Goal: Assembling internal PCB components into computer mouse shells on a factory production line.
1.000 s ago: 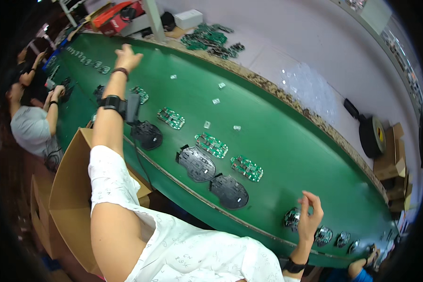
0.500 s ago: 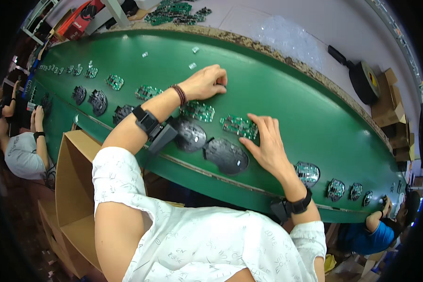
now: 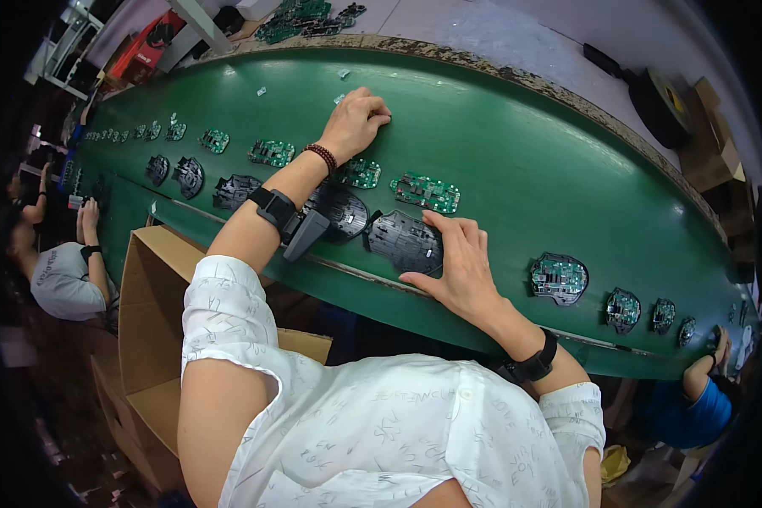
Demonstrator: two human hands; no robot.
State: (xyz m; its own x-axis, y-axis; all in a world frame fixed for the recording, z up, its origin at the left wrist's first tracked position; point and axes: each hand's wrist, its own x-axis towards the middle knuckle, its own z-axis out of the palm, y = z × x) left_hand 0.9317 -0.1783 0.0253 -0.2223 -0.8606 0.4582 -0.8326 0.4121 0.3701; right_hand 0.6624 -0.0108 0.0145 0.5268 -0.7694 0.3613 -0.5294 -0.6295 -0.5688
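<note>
My right hand (image 3: 461, 271) spans the right end of a black plastic shell (image 3: 400, 240), thumb at its near edge and fingers at its far edge. Just beyond that shell lies a green circuit board (image 3: 425, 192). My left hand (image 3: 353, 125) is farther out over the belt, its fingers curled together; whatever they hold, if anything, is hidden. Under my left forearm sit another black shell (image 3: 340, 212) and a second circuit board (image 3: 360, 173), both partly covered.
The green belt (image 3: 516, 195) carries more boards (image 3: 271, 152) and shells (image 3: 190, 176) on the left. Shells with boards inside (image 3: 559, 278) are at right. A cardboard box (image 3: 157, 313) stands by the near edge. Other people work at both ends.
My right hand has moved from the circuit board to the black shell nearer me. My left hand has shifted slightly farther out and left, still curled.
</note>
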